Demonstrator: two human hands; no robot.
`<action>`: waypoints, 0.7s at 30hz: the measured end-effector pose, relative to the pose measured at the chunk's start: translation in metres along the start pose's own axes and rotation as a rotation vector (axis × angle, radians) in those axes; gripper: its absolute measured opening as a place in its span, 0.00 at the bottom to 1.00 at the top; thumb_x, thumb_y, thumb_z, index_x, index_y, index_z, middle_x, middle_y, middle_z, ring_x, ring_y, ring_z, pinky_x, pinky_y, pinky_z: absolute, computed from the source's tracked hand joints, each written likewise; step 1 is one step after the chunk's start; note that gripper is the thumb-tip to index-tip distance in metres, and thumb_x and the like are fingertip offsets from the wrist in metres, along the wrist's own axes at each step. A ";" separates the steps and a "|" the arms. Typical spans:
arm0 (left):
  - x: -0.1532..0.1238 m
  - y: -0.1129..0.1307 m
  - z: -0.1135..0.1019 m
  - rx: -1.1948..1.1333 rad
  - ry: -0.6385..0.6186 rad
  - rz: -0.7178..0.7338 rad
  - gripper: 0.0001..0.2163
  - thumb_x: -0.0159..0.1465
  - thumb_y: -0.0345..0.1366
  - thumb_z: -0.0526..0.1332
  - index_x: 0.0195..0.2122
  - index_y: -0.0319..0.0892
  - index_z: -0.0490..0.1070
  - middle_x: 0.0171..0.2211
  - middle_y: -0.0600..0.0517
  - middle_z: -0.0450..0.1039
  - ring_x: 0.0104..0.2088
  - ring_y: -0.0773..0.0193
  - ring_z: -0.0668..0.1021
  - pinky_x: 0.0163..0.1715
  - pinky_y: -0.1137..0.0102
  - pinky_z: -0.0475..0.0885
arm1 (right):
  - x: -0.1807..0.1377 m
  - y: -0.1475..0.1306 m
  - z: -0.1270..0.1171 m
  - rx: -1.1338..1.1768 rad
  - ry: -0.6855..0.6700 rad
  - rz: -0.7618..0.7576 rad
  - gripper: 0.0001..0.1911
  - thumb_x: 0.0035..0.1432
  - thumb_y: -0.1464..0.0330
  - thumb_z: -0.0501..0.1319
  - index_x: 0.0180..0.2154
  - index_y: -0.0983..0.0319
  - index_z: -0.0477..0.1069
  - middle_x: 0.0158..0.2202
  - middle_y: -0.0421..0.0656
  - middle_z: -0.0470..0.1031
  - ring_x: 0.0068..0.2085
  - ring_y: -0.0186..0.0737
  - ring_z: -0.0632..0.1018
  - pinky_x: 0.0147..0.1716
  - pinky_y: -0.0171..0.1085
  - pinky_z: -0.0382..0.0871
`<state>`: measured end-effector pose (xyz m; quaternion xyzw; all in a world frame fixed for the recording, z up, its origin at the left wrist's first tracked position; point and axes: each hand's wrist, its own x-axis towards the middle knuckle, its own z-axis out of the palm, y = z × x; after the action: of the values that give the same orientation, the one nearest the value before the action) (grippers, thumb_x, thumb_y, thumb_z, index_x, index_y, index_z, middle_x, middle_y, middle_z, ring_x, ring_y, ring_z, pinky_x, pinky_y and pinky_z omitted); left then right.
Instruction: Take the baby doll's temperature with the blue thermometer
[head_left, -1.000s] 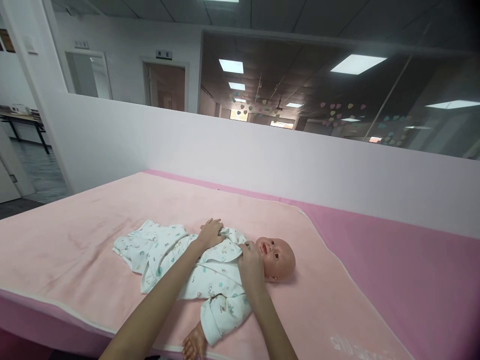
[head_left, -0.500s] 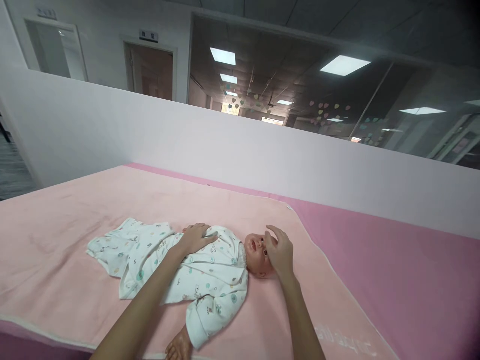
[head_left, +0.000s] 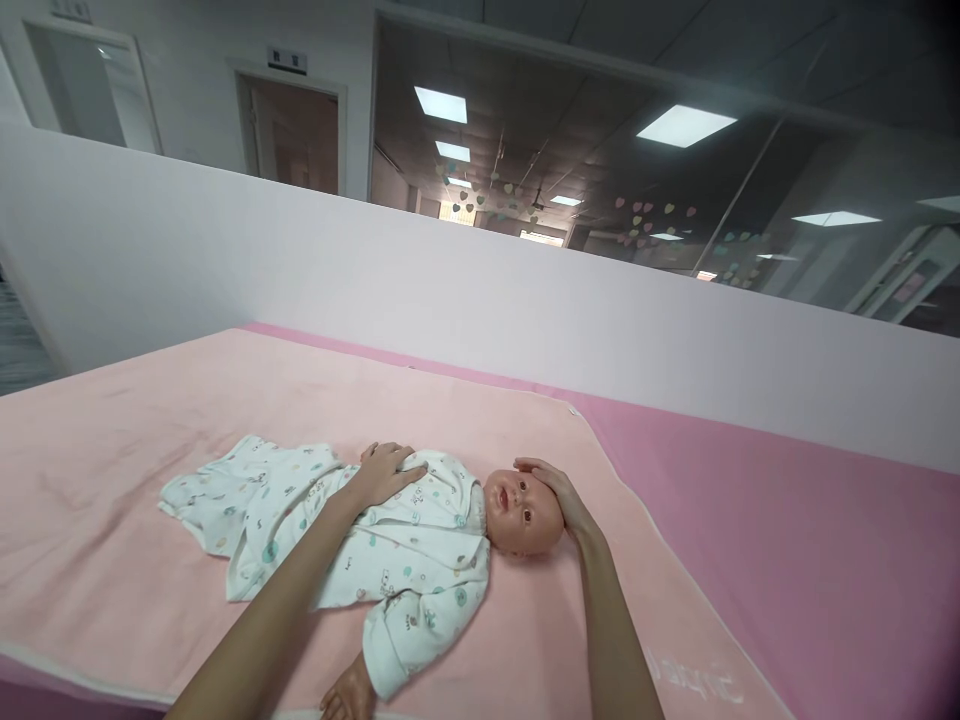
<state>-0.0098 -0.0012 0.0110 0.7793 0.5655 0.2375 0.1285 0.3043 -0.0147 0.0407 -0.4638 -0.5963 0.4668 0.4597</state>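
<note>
Head camera: the doll [head_left: 420, 540] lies crosswise, pointing headfirst rightward.

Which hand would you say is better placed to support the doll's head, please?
Probably the right hand: it curves around the top of the doll's head, whereas the left hand lies spread over the shirt, farther from the head.

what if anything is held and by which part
Nothing looks gripped: the right hand cups the crown of the doll's head; the left hand rests on its clothed torso.
</note>
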 end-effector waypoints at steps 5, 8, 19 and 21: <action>-0.001 0.003 -0.003 -0.057 -0.008 -0.050 0.21 0.59 0.54 0.46 0.44 0.48 0.68 0.41 0.47 0.70 0.44 0.54 0.71 0.43 0.62 0.63 | -0.010 0.007 -0.004 0.010 -0.026 -0.041 0.17 0.49 0.58 0.58 0.36 0.62 0.75 0.45 0.47 0.73 0.49 0.47 0.70 0.51 0.43 0.60; -0.002 0.004 -0.004 -0.054 0.011 -0.046 0.21 0.59 0.54 0.47 0.44 0.47 0.68 0.42 0.48 0.70 0.44 0.54 0.71 0.43 0.64 0.64 | -0.012 0.007 -0.007 -0.022 -0.053 -0.083 0.15 0.49 0.61 0.58 0.35 0.62 0.75 0.44 0.46 0.73 0.48 0.47 0.70 0.51 0.44 0.59; -0.004 0.004 -0.003 -0.045 0.021 -0.056 0.23 0.59 0.55 0.47 0.46 0.47 0.67 0.44 0.48 0.69 0.46 0.52 0.70 0.46 0.62 0.62 | -0.016 0.006 -0.005 0.028 -0.058 -0.001 0.18 0.50 0.59 0.56 0.39 0.62 0.74 0.46 0.47 0.73 0.49 0.48 0.71 0.50 0.44 0.60; -0.004 0.004 -0.003 -0.044 0.021 -0.056 0.23 0.59 0.55 0.46 0.46 0.47 0.67 0.44 0.48 0.69 0.47 0.52 0.69 0.46 0.62 0.62 | -0.016 0.005 -0.004 0.026 -0.054 0.004 0.18 0.49 0.59 0.56 0.38 0.62 0.75 0.44 0.47 0.74 0.47 0.49 0.72 0.49 0.45 0.62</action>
<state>-0.0090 -0.0061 0.0145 0.7577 0.5831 0.2542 0.1461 0.3111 -0.0289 0.0343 -0.4461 -0.6017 0.4876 0.4485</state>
